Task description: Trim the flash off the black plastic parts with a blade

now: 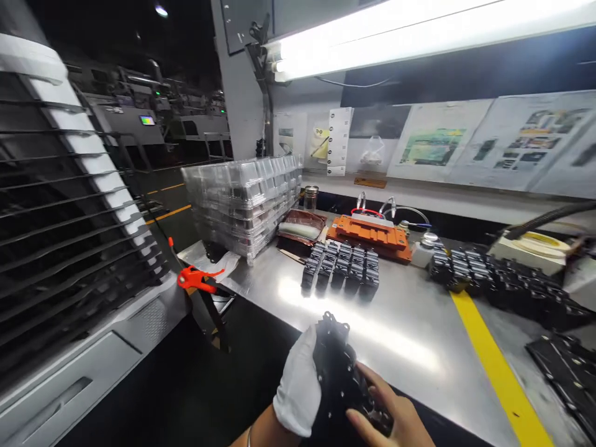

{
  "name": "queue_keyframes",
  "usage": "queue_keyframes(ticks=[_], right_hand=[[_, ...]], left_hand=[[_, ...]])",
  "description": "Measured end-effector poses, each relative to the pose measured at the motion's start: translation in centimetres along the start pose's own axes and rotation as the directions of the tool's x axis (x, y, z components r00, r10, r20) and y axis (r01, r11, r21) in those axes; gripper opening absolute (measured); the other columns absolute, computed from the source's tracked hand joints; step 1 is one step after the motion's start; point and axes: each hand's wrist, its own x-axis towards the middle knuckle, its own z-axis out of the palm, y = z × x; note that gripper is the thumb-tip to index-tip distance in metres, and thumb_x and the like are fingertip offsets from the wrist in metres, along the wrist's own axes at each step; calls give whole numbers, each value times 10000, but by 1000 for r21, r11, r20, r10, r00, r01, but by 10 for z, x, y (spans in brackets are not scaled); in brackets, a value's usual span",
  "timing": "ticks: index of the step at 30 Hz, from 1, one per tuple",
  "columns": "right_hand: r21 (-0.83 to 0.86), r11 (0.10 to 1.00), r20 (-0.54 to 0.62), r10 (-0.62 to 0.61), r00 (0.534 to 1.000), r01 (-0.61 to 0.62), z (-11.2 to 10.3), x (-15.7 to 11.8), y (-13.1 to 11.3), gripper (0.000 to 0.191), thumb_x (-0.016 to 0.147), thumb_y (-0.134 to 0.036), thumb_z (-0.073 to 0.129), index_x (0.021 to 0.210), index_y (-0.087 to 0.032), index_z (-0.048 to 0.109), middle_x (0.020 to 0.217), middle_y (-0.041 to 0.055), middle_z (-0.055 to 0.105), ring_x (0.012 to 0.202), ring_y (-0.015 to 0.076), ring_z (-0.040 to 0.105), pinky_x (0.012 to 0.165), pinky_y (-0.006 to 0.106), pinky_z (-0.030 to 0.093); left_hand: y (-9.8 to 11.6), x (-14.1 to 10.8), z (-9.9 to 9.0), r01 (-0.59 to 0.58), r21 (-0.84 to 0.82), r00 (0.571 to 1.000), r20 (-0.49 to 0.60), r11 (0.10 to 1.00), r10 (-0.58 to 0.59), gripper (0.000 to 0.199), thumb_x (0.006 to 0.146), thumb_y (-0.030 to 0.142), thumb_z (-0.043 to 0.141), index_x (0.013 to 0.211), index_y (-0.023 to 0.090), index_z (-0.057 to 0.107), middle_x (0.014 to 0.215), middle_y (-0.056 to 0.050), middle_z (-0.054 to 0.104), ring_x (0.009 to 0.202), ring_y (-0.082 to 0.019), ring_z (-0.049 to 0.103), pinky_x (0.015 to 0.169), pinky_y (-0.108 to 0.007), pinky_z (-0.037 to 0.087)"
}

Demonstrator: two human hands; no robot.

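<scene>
One black part in the grip, more lined up beyond

At far left stands a rack, then an orange-red tool at the bench edge. Next come the clear trays, stacked; blur keeps me from telling whether they hold anything. The gloved left hand is closed on the part's left side, some fingers hidden behind it. The part itself is tilted at the bench's near edge. Beyond it, a row of black parts sits just in front of an orange fixture. The bare right hand grips the part's lower right, thumb and fingers bent around it. Past the yellow stripe's far end lies another group of black parts.

I judge the work midway: one part is being handled, while the row and the group could be finished or waiting; I cannot tell which.
</scene>
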Motion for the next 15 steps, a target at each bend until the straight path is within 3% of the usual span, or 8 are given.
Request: queue_keyframes(ticks=[2,3,5,7,9,11,15], right_hand=[[-10,998,-74,59,995,-60,-17,9,-6,549,809,-518,617,1266,-215,642,862,56,775,776,227,741,680,301,604],[-27,993,-146,111,983,-116,-31,16,-7,570,821,-523,599,1285,-195,624,807,49,763,707,216,721,629,302,586],[-97,952,-410,229,883,-291,-62,31,-1,619,804,-547,589,1290,-163,610,691,33,722,593,211,667,549,315,530],[-200,856,-543,308,781,-476,-91,46,11,576,805,-476,621,1291,-167,607,766,61,736,701,239,693,627,337,527],[-296,755,-535,376,756,-585,-109,62,26,452,823,-369,643,1229,-171,637,917,118,749,836,278,708,696,360,524],[-297,746,-513,401,759,-595,-115,79,37,355,838,-323,656,1158,-170,667,984,137,743,907,276,701,751,357,526],[-256,771,-492,416,765,-584,-100,127,46,315,953,-433,562,1134,-188,641,1133,77,681,976,172,655,890,384,553]], left_hand=[[3,-7,-8,-3,198,999,38,980,-5,366,821,374,732,1116,158,716,1114,-119,722,1001,-227,674,896,-336,503],[6,-10,-14,-4,313,1000,2,950,3,373,787,367,771,1096,164,724,1109,-117,726,1007,-232,675,881,-334,509],[13,-13,-32,53,476,991,-135,878,13,402,732,401,819,1046,163,738,1080,-109,735,1001,-229,681,873,-328,516],[18,-13,-51,120,537,977,-214,835,-3,456,679,451,848,999,143,745,995,-107,748,907,-212,694,837,-323,532],[21,-12,-68,180,534,965,-259,826,-43,494,621,465,880,969,139,750,923,-92,755,814,-189,696,790,-312,550],[21,-11,-80,229,515,953,-291,826,-84,509,563,449,912,935,138,754,877,-81,757,757,-177,696,742,-296,561],[18,-12,-88,283,512,934,-340,811,-111,508,483,398,946,872,133,754,816,-85,757,702,-189,709,688,-296,579]])
